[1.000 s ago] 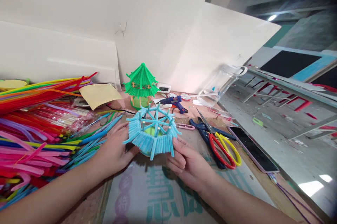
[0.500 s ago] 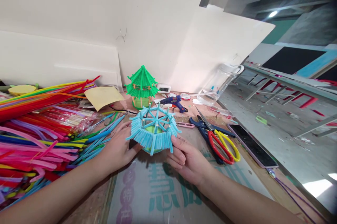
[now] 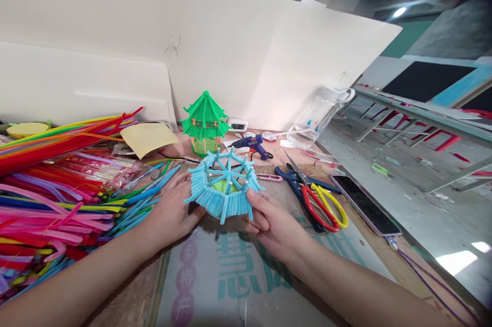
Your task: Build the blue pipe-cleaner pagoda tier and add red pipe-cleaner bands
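A light blue pipe-cleaner roof frame [image 3: 225, 186] with wooden spokes sits over a green cup in the middle of the table. My left hand [image 3: 171, 211] cups its left side, fingers curled against the fringe. My right hand [image 3: 271, 224] grips its right edge, thumb on the fringe and fingers folded beneath. Behind it stands a finished green pavilion model [image 3: 205, 123].
A big heap of coloured pipe cleaners [image 3: 49, 183] fills the left. A blue glue gun [image 3: 251, 145], blue scissors [image 3: 294, 183], red and yellow scissors [image 3: 325, 206], a phone [image 3: 363, 205] and a clear jug [image 3: 321, 114] lie on the right. A white board stands behind.
The view has shifted slightly. The blue frame and both hands have edged a little away from me, and my right thumb now sits higher on the fringe.
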A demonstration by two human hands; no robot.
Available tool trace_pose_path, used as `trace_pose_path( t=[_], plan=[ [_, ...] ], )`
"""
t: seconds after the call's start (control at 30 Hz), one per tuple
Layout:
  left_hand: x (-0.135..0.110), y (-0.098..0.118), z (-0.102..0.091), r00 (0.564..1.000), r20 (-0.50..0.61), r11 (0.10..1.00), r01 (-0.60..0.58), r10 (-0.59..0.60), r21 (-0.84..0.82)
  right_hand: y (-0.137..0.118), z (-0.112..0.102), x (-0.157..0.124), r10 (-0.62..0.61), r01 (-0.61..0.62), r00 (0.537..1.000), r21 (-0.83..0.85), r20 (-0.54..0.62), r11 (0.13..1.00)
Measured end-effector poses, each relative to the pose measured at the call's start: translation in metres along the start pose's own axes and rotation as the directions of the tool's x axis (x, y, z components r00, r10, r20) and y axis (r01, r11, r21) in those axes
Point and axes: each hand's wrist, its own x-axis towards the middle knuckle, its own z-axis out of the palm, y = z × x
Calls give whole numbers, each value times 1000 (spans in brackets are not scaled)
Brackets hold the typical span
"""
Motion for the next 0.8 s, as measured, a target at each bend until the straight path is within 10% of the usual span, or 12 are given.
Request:
trace_pose_path(
  t=[0.8],
  plan=[
    [1, 1, -4, 999, -17, 999, -33, 33, 29, -3, 8, -2, -6, 10, 993, 33, -121, 999]
  ],
)
